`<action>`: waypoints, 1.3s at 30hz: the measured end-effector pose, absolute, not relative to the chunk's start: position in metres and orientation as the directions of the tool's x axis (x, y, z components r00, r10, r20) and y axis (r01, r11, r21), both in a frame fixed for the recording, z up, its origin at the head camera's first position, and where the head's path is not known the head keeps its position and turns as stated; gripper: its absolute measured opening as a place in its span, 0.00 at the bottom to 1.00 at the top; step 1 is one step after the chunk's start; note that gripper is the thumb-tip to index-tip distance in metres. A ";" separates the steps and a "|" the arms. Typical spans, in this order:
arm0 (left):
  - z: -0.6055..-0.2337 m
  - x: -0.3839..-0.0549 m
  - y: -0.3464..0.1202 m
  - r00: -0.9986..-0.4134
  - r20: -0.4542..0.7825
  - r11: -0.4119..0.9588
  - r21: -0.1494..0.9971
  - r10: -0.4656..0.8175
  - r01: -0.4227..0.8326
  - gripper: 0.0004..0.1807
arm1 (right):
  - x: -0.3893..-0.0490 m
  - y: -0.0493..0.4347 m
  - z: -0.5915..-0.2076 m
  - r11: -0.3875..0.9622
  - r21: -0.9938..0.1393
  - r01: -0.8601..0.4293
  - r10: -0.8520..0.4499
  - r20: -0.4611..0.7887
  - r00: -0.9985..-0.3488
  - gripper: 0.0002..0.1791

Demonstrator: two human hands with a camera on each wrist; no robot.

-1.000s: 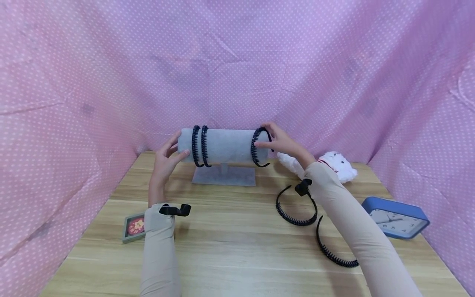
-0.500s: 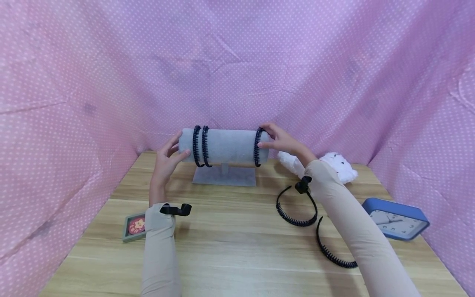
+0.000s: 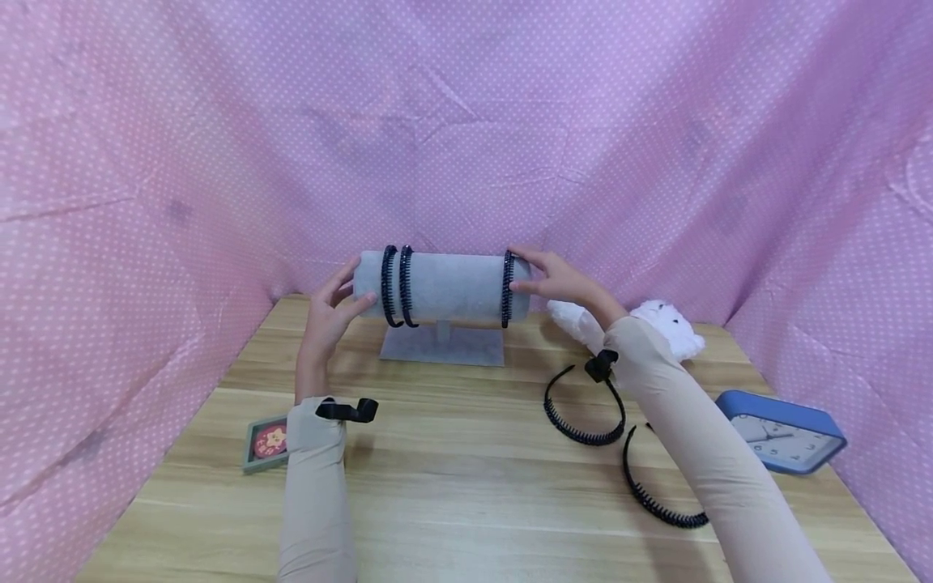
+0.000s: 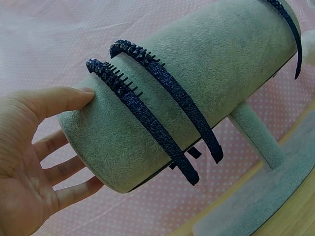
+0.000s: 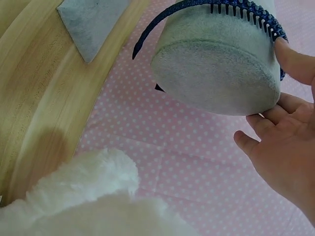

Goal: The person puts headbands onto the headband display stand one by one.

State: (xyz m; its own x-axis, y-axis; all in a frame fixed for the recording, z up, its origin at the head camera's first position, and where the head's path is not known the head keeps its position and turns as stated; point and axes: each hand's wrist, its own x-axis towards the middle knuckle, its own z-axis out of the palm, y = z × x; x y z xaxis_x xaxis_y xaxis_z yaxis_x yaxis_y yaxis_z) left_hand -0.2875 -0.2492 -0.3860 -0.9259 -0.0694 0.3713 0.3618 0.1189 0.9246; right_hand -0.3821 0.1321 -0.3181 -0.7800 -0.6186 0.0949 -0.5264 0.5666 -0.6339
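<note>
A grey plush-covered headband display stand [image 3: 461, 283] carries three toothed black headbands around its horizontal roll. My left hand [image 3: 325, 317] grips the roll's left end, thumb in front and fingers behind. Near it sit two headbands side by side, the outer headband [image 4: 147, 123] and the inner headband [image 4: 179, 98]. At the other end, the third headband [image 3: 507, 289] circles the roll close to its rim. My right hand [image 3: 564, 283] holds that headband, with the thumb [image 5: 295, 59] pressing its beaded band; the other fingers reach behind the roll, partly hidden.
Two more black headbands lie on the wooden table, one headband [image 3: 583, 437] below the right wrist and another headband [image 3: 659, 510] partly under the right sleeve. A white plush toy [image 3: 670, 328], a blue clock [image 3: 783, 429] and a small framed picture [image 3: 266, 444] stand around. Pink dotted cloth [image 3: 466, 146] hangs behind.
The right headband has turned from slanted, with its lower end swung out to the right, to straight around the roll. My right hand moved slightly with it; my left hand stayed on the roll.
</note>
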 end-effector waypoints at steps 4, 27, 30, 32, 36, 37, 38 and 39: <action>-0.384 -0.288 -0.247 -0.928 0.365 0.122 0.927 -0.070 0.355 0.36 | -0.379 0.132 -0.316 0.586 -0.615 -0.527 -0.609 0.096 -0.788 0.44; -0.382 -0.289 -0.246 -0.928 0.367 0.108 0.927 -0.065 0.359 0.36 | -0.376 0.124 -0.316 0.624 -0.598 -0.503 -0.554 0.115 -0.824 0.51; -0.384 -0.290 -0.247 -0.927 0.369 0.106 0.926 -0.067 0.361 0.36 | -0.377 0.121 -0.316 0.633 -0.582 -0.511 -0.559 0.113 -0.822 0.50; -0.385 -0.290 -0.248 -0.925 0.373 0.107 0.925 -0.067 0.365 0.36 | -0.378 0.118 -0.315 0.643 -0.570 -0.511 -0.558 0.107 -0.823 0.50; -0.388 -0.291 -0.248 -0.923 0.378 0.109 0.923 -0.069 0.370 0.36 | -0.380 0.113 -0.315 0.665 -0.538 -0.519 -0.559 0.103 -0.823 0.50; -0.388 -0.291 -0.248 -0.923 0.379 0.111 0.922 -0.070 0.370 0.36 | -0.380 0.112 -0.315 0.667 -0.533 -0.520 -0.558 0.104 -0.823 0.50; -0.387 -0.291 -0.248 -0.923 0.379 0.112 0.922 -0.071 0.370 0.36 | -0.381 0.111 -0.314 0.670 -0.527 -0.523 -0.558 0.106 -0.823 0.50; -0.387 -0.292 -0.249 -0.923 0.378 0.113 0.922 -0.071 0.369 0.36 | -0.381 0.109 -0.315 0.670 -0.524 -0.525 -0.560 0.107 -0.821 0.50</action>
